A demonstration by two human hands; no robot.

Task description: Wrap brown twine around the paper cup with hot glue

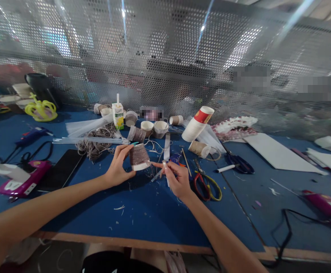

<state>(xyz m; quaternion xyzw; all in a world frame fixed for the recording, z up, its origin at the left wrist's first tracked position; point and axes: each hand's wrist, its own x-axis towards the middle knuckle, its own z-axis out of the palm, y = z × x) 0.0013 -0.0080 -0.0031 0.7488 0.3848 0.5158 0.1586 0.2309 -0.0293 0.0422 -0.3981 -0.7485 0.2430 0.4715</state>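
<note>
Clasping the yarn-wrapped cup (pixel 139 154) between thumb and fingers, the left hand (pixel 117 170) held it tilted over the blue worktop (pixel 154 220). The right hand (pixel 179 180) was beside the cup's white rim, its grip drawn nearly together; whether it pinched a strand I could not tell. Scissors (pixel 207 186) lay to its right, a yarn heap (pixel 93 149) beyond the left hand.

open blue tabletop (pixel 154 223) on the near side of the left hand (pixel 117 167) gripping a wrapped cup (pixel 139 155), right hand (pixel 179 178) just beside the grip, scissors (pixel 202 174) past that hand, yarn heap (pixel 93 143) crowding the grip's far side, dark phone (pixel 63 168) to its left
</note>
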